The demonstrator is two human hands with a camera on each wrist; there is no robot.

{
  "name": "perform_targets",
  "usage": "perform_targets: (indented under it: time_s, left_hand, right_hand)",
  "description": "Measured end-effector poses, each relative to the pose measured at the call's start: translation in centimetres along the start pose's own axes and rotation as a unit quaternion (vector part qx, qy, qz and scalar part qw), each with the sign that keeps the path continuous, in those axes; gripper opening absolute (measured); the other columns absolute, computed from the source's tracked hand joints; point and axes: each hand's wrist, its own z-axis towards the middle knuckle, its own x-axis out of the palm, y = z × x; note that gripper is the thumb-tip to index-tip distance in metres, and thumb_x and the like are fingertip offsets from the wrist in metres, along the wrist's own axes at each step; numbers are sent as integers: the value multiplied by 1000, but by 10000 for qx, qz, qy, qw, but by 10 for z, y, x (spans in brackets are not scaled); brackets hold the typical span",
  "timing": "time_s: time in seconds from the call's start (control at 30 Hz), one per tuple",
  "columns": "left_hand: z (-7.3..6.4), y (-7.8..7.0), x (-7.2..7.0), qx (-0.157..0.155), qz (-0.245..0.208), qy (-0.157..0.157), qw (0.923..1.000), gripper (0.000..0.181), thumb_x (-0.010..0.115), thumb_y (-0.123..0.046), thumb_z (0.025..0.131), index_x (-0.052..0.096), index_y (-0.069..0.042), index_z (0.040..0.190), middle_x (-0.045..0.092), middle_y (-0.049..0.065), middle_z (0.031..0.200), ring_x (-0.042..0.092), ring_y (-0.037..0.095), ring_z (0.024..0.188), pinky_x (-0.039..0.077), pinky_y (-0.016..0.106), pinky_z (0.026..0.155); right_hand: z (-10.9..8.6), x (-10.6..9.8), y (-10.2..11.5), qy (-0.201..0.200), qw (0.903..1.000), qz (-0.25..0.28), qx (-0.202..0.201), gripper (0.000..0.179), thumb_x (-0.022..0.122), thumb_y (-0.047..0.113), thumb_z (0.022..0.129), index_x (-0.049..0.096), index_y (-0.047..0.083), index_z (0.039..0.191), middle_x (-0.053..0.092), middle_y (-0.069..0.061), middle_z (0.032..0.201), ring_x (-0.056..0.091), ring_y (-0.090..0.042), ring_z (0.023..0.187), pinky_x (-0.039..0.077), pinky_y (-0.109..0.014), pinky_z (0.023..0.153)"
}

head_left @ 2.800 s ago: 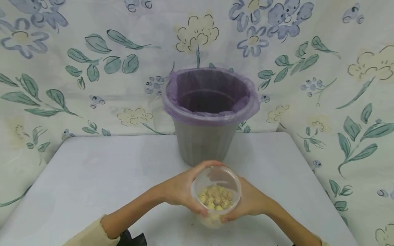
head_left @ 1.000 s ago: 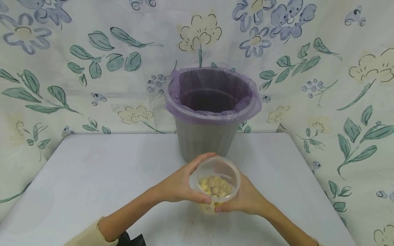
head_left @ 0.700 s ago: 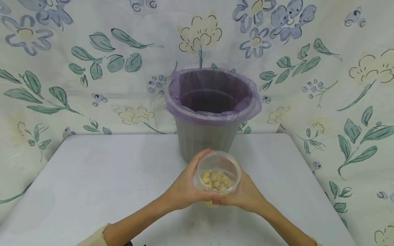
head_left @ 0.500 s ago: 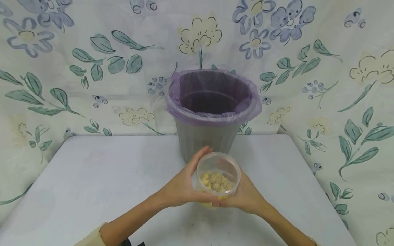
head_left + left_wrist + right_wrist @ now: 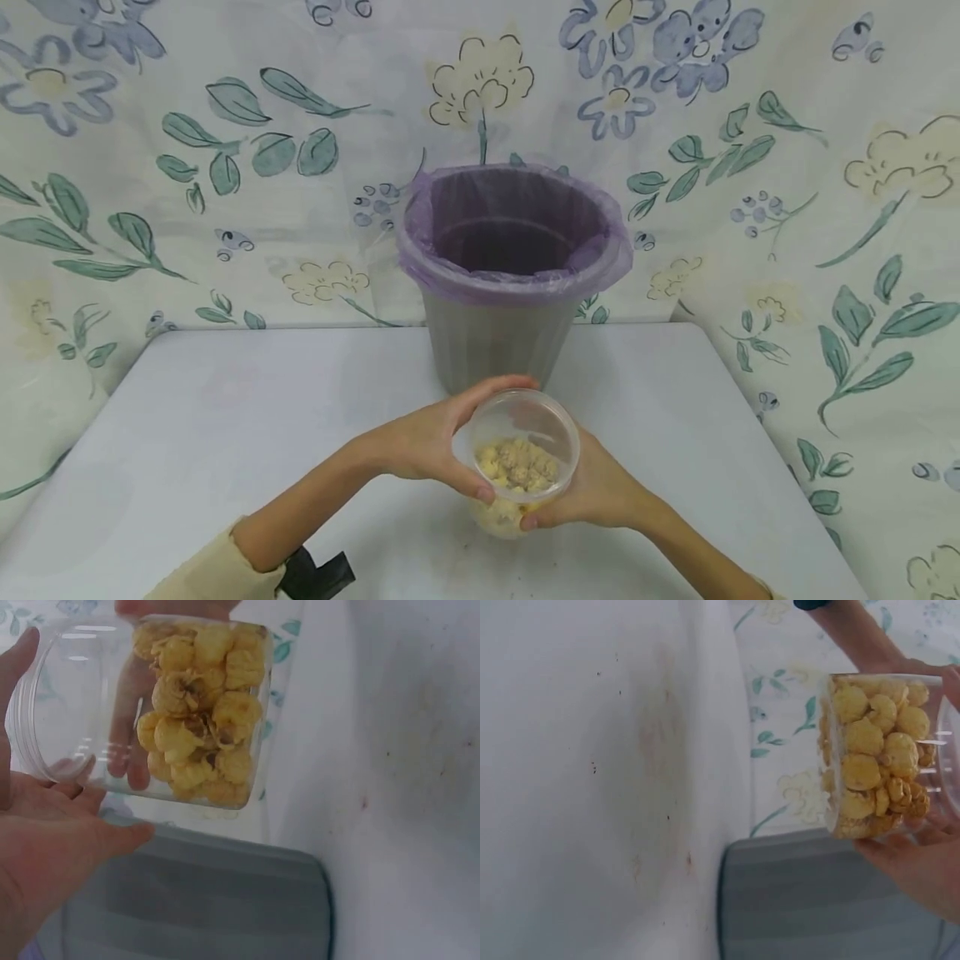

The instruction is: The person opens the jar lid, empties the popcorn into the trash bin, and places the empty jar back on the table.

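Observation:
Both hands hold a clear plastic jar [image 5: 536, 417], lidless, raised over the table with its mouth tipped toward the head camera. Round, pale yellow popcorn pieces [image 5: 199, 712] fill its lower part. My left hand [image 5: 431, 442] grips the jar's left side, thumb in front and fingers round the far side. On the right side my right hand [image 5: 600, 487] grips it, its thumb low at the front; its fingers are mostly hidden behind the jar in the head view. The right wrist view shows the popcorn [image 5: 877, 750] through the jar's wall.
A grey bin [image 5: 495, 342] lined with a purple bag [image 5: 517, 287] stands just beyond the jar at the back of the white table [image 5: 262, 400]. Small dark specks and smears mark the tabletop. Floral cloth [image 5: 300, 225] hangs behind and at the sides.
Over the last half second the jar has come slightly toward me and left, with both hands on it. Earlier it had risen toward the bin. The thumbs now lie farther apart.

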Motion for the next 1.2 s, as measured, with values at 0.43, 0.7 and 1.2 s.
perform_targets:
  time_s: [0.43, 0.7, 1.2]
  left_hand:
    - [4, 7, 34, 27, -28, -1735, 9848, 104, 90, -14, 72, 28, -13, 155, 42, 7, 150, 45, 38, 127, 39, 54, 102]
    - [2, 6, 23, 57, 358, -1363, 9900, 115, 90, -16, 73, 15, -13, 160, 24, 2, 162, 29, 28, 144, 23, 60, 112]
    - [5, 10, -7, 158, -43, 132, 9998, 105, 87, -38, 77, 25, -17, 159, 27, -4, 161, 21, 16, 148, 15, 54, 116]
  right_hand:
    - [0, -4, -2, -598, 9977, -263, 157, 110, 95, 14, 62, 33, 19, 153, 49, -14, 143, 46, -38, 128, 40, -48, 105]
    - [0, -6, -2, -608, 9978, -165, 206, 110, 94, 11, 63, 33, 21, 153, 48, -9, 144, 45, -33, 130, 39, -49, 106]
    - [-2, -5, 0, -83, 9999, 13, 107, 109, 93, 10, 63, 34, 22, 153, 50, -11, 142, 49, -36, 125, 41, -43, 105]
